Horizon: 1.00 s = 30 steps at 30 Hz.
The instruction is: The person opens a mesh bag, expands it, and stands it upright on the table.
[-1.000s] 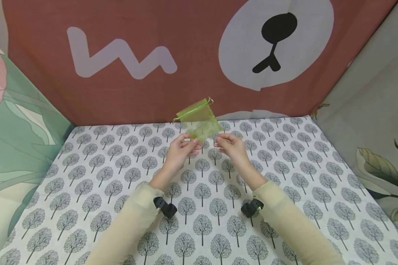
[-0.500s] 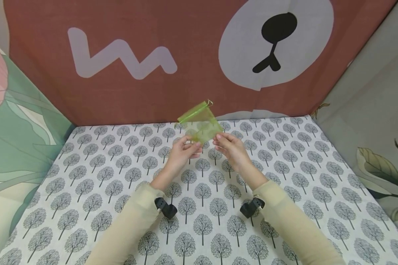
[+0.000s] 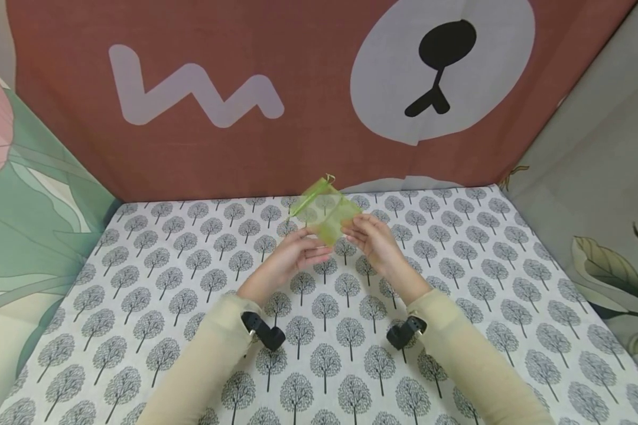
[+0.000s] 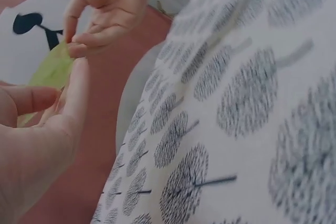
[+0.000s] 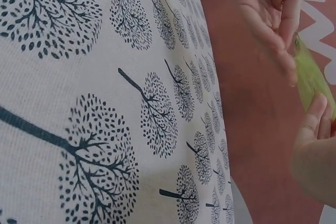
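Note:
A small sheer lime-green drawstring pouch (image 3: 324, 215) hangs over the far middle of the table, slanted, with its cord end pointing up and away from me. My left hand (image 3: 292, 257) pinches its near left corner, the other fingers stretched out below. On the opposite side, thumb and fingertips of my right hand (image 3: 374, 239) grip the right edge. In the left wrist view the pouch (image 4: 52, 69) spans between both hands, partly covered by the left fingers. The right wrist view has the pouch (image 5: 310, 74) edge-on, its lower part behind the right hand (image 5: 317, 161).
A white cloth printed with dark trees covers the table (image 3: 324, 366). Behind it rises a reddish-brown fabric backdrop (image 3: 319, 130) with pale shapes, and patterned drapes flank both sides. Each wrist wears a black strapped camera.
The pouch has come lower and nearer, its drawstring end dropping and tilting further. My left fingers have spread out beneath it. My right fingers have closed on its right edge.

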Tool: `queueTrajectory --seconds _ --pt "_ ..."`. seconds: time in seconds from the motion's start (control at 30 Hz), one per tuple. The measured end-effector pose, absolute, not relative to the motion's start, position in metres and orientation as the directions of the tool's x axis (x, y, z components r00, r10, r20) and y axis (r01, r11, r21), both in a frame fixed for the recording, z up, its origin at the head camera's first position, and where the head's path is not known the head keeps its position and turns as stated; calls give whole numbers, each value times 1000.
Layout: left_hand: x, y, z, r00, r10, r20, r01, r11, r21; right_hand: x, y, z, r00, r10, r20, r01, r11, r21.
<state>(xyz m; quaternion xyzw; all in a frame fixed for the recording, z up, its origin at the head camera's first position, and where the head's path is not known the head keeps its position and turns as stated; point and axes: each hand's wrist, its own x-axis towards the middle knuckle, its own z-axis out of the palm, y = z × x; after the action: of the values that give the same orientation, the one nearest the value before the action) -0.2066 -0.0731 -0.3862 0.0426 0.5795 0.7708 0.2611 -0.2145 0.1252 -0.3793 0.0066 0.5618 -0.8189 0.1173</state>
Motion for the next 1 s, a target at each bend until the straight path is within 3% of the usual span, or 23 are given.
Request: queueTrajectory --seconds 0.27,0.6,0.87,1.0 --pt "-208 -74 -385 -762 593 -260 -488 -261 833 -213 126 -380 -957 -255 -137 234 -402 -886" --pt "-208 -75 -388 -775 555 -303 -488 -221 844 -213 128 -384 -939 -318 -134 253 -372 -893" --pt "-208 -74 -386 -715 649 -259 -478 -184 859 -213 128 -387 -923 -358 -140 276 -362 -890" --pt "-207 -72 -387 -714 651 -257 -485 -195 853 -213 127 -388 -916 -373 -146 287 -359 -888"
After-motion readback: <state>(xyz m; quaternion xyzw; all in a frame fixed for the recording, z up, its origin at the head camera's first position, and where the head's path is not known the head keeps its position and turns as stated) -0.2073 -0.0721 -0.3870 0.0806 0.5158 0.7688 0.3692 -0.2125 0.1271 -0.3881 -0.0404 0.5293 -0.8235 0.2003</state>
